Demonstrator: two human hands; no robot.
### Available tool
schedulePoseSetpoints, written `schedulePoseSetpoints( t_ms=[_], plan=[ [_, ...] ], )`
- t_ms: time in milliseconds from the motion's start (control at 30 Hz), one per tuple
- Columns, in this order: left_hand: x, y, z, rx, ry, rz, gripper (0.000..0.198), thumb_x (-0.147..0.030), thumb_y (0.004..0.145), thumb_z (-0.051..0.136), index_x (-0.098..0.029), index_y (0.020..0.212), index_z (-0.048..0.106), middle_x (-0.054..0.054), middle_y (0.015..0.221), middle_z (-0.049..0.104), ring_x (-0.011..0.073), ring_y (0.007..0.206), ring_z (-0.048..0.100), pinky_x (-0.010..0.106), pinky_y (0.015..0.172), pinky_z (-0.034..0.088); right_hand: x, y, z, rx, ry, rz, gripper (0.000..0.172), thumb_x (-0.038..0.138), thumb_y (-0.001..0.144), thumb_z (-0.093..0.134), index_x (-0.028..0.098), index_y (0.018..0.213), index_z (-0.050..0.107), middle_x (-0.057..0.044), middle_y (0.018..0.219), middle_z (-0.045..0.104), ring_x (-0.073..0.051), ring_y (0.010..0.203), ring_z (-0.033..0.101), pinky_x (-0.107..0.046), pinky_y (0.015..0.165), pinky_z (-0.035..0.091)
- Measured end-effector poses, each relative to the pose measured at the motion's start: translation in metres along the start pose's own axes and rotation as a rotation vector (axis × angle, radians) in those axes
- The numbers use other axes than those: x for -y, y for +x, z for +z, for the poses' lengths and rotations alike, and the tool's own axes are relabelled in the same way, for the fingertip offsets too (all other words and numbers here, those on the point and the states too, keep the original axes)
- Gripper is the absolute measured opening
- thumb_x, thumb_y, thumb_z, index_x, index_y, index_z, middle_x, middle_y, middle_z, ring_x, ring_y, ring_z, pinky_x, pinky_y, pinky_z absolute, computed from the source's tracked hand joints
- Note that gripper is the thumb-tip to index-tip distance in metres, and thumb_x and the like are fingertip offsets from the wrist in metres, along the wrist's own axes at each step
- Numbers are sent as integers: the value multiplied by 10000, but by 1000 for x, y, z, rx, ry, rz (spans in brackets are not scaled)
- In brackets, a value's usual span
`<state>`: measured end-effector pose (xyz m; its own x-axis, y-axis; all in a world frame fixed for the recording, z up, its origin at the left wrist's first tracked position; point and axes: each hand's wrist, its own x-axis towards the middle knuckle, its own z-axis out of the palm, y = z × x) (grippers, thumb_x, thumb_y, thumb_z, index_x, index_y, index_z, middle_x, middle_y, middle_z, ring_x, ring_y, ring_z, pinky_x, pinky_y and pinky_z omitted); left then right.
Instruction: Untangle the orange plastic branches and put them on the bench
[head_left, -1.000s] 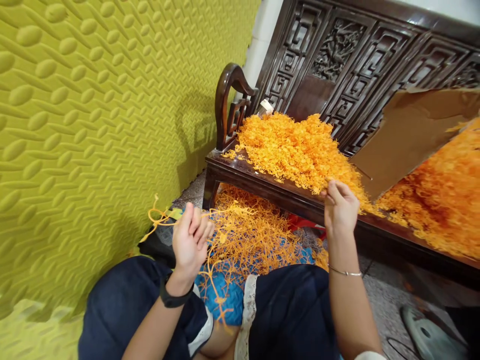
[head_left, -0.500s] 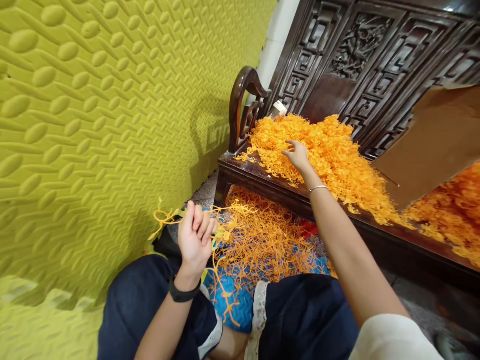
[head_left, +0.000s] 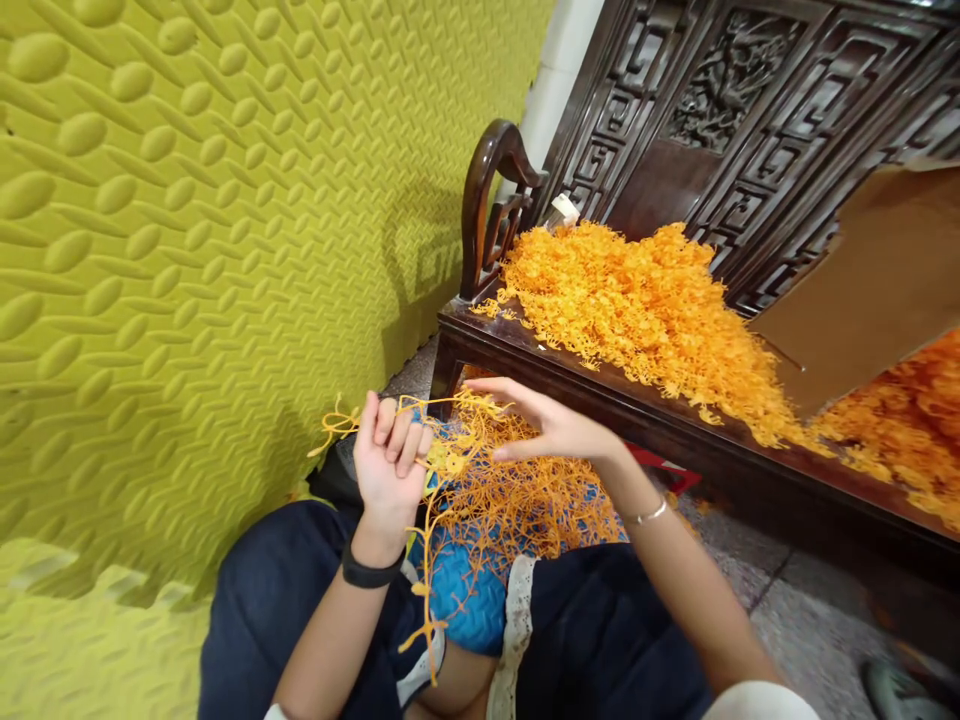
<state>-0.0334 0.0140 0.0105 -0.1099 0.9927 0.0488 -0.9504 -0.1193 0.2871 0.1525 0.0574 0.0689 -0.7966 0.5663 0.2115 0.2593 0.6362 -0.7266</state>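
My left hand (head_left: 391, 455) is closed around thin yellow-orange plastic strands (head_left: 450, 462), which look like branching moulding runners. Their ends poke out to the left of the fist, and one long piece dangles below it. To the right, my right hand (head_left: 562, 428) is open, thumb and fingers apart, over a tangled heap of orange strands (head_left: 540, 505). Its fingertips are close to the strands from the left fist; whether they touch I cannot tell. Up on the dark wooden bench (head_left: 517, 345) lies a big mound of small orange plastic pieces (head_left: 622, 300).
A yellow textured foam mat (head_left: 225, 250) stands as a wall on the left. Brown cardboard (head_left: 862, 290) leans on the bench, with more orange pieces beside it. Blue material (head_left: 469, 600) lies under the strands, between my knees. The bench's armrest (head_left: 476, 210) rises at its left end.
My right hand has come down from the mound on the bench to beside my left hand. The left hand keeps its grip on the strands and has hardly moved.
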Motion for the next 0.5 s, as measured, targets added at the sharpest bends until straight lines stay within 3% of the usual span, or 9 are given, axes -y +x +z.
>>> schedulePoseSetpoints(
  t_ms=[100,200,333,500],
  plan=[
    [2,0,0,-14,-24,-32,489,-291,976,261,-192,499,210,-89,316,209,44,223,174,189,337,238,7,-2,32,-312,-133,-11,614,285,751,683,269,1314,438,-57,1275,533,-190,1148,508,-363,985,408],
    [5,-1,1,-18,-45,-74,485,-269,980,241,-194,501,221,-91,317,217,41,218,170,187,331,237,8,-1,49,-580,-204,17,384,285,809,624,257,1187,558,-42,1082,635,-164,954,590,-328,851,471],
    [7,-2,0,1,-86,-119,485,-260,983,233,-196,502,234,-89,317,217,42,218,184,187,331,238,11,-3,51,-703,-227,-54,158,230,837,591,231,978,661,-29,939,689,-154,852,622,-320,790,484],
    [6,-4,1,40,-101,-174,497,-277,981,231,-194,491,233,-87,319,201,44,220,176,193,336,241,14,-15,39,-765,-266,15,115,231,836,588,239,903,681,-21,888,694,-159,800,629,-319,732,487]
  ],
)
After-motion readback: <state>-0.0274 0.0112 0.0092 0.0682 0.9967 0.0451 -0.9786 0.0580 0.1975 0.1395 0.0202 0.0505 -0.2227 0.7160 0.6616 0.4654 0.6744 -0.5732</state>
